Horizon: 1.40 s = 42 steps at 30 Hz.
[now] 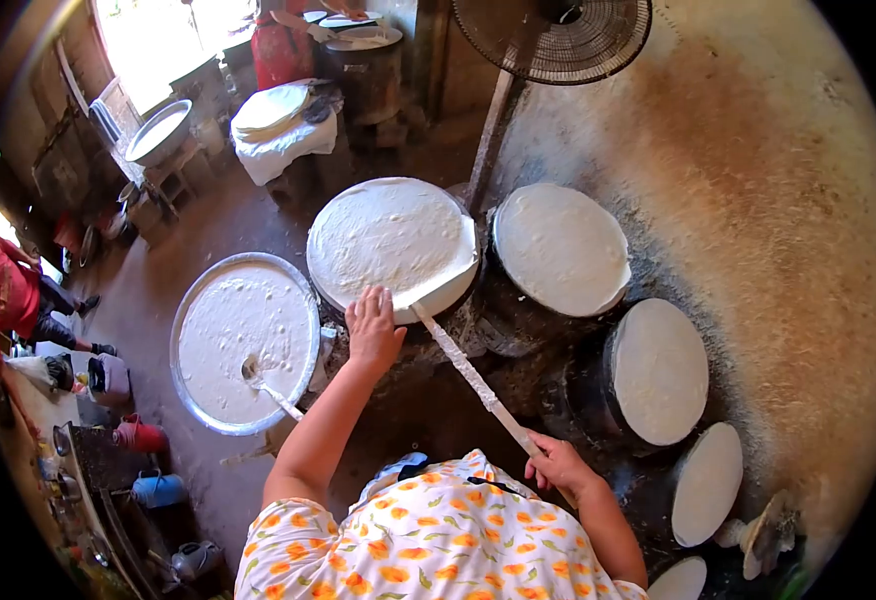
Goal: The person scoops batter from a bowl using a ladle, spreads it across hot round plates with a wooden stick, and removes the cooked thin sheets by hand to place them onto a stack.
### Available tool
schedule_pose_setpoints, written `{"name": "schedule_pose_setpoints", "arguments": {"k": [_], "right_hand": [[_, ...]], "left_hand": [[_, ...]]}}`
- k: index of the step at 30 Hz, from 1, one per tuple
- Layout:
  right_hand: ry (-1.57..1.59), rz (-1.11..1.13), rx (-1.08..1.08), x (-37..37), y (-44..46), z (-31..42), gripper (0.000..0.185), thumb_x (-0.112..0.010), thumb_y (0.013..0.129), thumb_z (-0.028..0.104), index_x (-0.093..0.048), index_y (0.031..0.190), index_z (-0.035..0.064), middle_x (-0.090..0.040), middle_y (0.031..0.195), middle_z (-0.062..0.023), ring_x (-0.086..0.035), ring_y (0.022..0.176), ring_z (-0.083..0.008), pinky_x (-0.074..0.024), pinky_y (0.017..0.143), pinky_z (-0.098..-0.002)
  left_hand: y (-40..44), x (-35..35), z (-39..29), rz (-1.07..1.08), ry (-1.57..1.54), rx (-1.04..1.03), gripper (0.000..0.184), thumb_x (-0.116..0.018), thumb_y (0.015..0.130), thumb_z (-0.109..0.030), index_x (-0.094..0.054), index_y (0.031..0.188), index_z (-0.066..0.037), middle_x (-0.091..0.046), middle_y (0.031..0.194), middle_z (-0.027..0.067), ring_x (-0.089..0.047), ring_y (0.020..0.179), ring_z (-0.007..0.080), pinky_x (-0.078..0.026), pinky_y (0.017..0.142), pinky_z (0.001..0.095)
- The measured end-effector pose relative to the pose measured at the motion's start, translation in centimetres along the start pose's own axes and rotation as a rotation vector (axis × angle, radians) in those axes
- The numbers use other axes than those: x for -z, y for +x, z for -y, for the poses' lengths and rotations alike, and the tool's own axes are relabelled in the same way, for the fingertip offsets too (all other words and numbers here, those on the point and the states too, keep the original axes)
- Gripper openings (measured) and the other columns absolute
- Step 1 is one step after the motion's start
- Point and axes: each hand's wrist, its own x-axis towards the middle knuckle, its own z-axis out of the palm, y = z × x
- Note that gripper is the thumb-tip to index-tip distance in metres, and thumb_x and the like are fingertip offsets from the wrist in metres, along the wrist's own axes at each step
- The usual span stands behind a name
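Observation:
My right hand [558, 465] is closed round the lower end of a long wooden stick [473, 380], coated in white along its upper part. The stick's tip reaches the near edge of a white sheet [388, 235] on a round drum top. At that same edge lies my left hand [375, 325], palm down with its fingers stretched out. The sheet's right edge is folded or lifted. To the left, a wide metal basin [180, 350] holds white batter [243, 330], with a ladle [280, 400] resting in it.
More white-topped drums [561, 250] curve down the right side. A fan [558, 30] stands beyond on a post. Stacked white sheets [273, 110] lie on a cloth-covered stand. Another person [13, 290] in red is at the far left; another person's arm [343, 10] shows at the top.

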Motion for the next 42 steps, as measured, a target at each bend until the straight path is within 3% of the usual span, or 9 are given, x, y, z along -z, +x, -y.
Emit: {"name": "schedule_pose_setpoints", "arguments": {"k": [2,5,10,23,26,29,38,40,42], "right_hand": [[-0.085,-0.056,0.008,-0.1,-0.8,-0.2,0.056,-0.045,0.086,0.004,-0.042,0.140,0.0206,-0.061,0.069,-0.0021,-0.049,0.048,-0.0048,-0.0442,0.046,-0.0214],[-0.063,-0.135,0.005,0.1,-1.5,-1.7,0.058,-0.046,0.084,0.002,-0.042,0.140,0.0202,-0.060,0.067,-0.0016,-0.049,0.048,-0.0052,-0.0446,0.046,-0.0218],[0.121,-0.300,0.030,-1.2,-2.2,-3.0,0.060,-0.045,0.083,-0.001,-0.041,0.140,0.0187,-0.059,0.066,-0.0019,-0.050,0.047,-0.0063,-0.0451,0.045,-0.0225],[0.364,-0.749,0.040,-8.7,-5.9,-7.2,0.062,-0.050,0.081,0.003,-0.042,0.140,0.0191,-0.056,0.065,-0.0014,-0.049,0.049,-0.0079,-0.0446,0.049,-0.0238],[0.405,-0.800,0.014,-10.6,-7.8,-9.7,0.060,-0.051,0.081,0.005,-0.042,0.139,0.0184,-0.063,0.077,-0.0053,-0.053,0.055,-0.0104,-0.0467,0.056,-0.0256],[0.305,-0.992,0.133,-12.9,-9.9,-12.7,0.057,-0.052,0.081,0.007,-0.044,0.136,0.0172,-0.057,0.125,-0.0132,-0.064,0.082,-0.0253,-0.0506,0.073,-0.0327],[0.728,-1.535,-0.158,-26.5,-21.0,-23.8,0.057,-0.053,0.080,0.005,-0.047,0.135,0.0200,-0.065,0.109,-0.0116,-0.058,0.070,-0.0172,-0.0486,0.069,-0.0284],[0.784,-1.804,-0.228,-31.6,-22.4,-27.0,0.057,-0.053,0.080,0.002,-0.049,0.134,0.0199,-0.060,0.077,-0.0050,-0.050,0.060,-0.0120,-0.0449,0.061,-0.0261],[1.148,-1.897,-0.308,-36.6,-24.5,-28.6,0.057,-0.052,0.080,0.000,-0.049,0.135,0.0182,-0.051,0.068,0.0014,-0.046,0.059,-0.0076,-0.0414,0.057,-0.0238]], "left_hand": [[2.2,-2.1,0.7,-0.102,0.059,-0.094,0.035,-0.064,0.078,-0.017,-0.059,0.110,-0.003,-0.048,0.129,0.0091,-0.039,0.125,0.0241,-0.028,0.103,0.0425],[5.1,-1.3,2.1,-0.316,-0.171,-0.092,0.006,-0.054,0.078,-0.004,-0.059,0.074,-0.007,-0.063,0.100,0.0040,-0.055,0.097,0.0214,-0.037,0.089,0.0387],[6.1,5.3,1.6,-0.547,-0.368,-0.292,0.003,-0.055,0.078,-0.002,-0.057,0.076,-0.003,-0.062,0.099,0.0099,-0.057,0.099,0.0296,-0.044,0.084,0.0401],[6.5,7.0,-5.0,0.024,-0.664,-0.430,0.003,-0.054,0.078,0.004,-0.056,0.077,0.001,-0.062,0.093,0.0163,-0.061,0.082,0.0286,-0.049,0.060,0.0320],[5.1,7.4,-8.8,0.132,-0.652,-0.582,0.005,-0.053,0.078,0.005,-0.053,0.074,0.002,-0.063,0.093,0.0173,-0.061,0.079,0.0267,-0.046,0.055,0.0304],[2.0,8.5,-14.5,0.198,-0.678,-0.766,0.011,-0.053,0.075,0.006,-0.046,0.067,0.002,-0.063,0.093,0.0184,-0.060,0.077,0.0282,-0.045,0.059,0.0314],[-19.8,10.5,-32.4,0.772,-0.975,-1.467,0.008,-0.054,0.070,0.010,-0.053,0.072,0.003,-0.061,0.089,0.0212,-0.060,0.088,0.0346,-0.048,0.076,0.0371],[-27.2,12.1,-35.2,0.939,-1.044,-1.601,0.007,-0.056,0.070,0.009,-0.053,0.072,0.004,-0.060,0.095,0.0224,-0.060,0.087,0.0346,-0.049,0.074,0.0349],[-33.8,12.9,-36.9,1.144,-1.153,-1.662,0.007,-0.057,0.072,0.008,-0.053,0.073,0.003,-0.061,0.097,0.0219,-0.061,0.085,0.0308,-0.049,0.072,0.0331]]}}
